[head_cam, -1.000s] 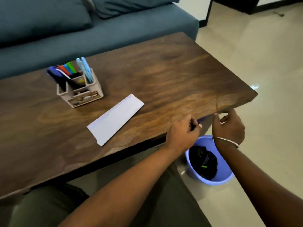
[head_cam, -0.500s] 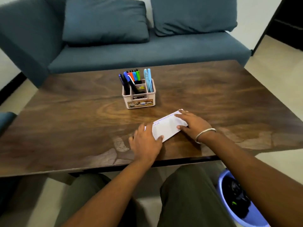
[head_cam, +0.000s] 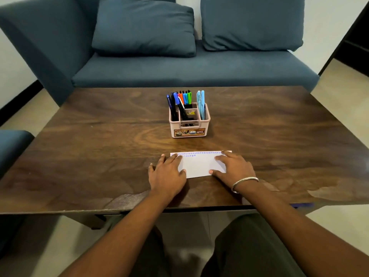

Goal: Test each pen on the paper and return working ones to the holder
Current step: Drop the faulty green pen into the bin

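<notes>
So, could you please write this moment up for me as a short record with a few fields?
surface: dark wooden table, blue sofa behind it
paper: folded white sheet lying flat near the table's front edge, a row of small blue marks along its far edge
left hand: flat on the sheet's left end, fingers straight
right hand: flat on the sheet's right end, bangle on the wrist
holder: pink compartmented box beyond the paper, apart from it
pens: all standing in the holder; none in either hand

Soft, even indoor light, faint shadows, sharp centre, wide-angle bending and slight blur at the edges.
</notes>
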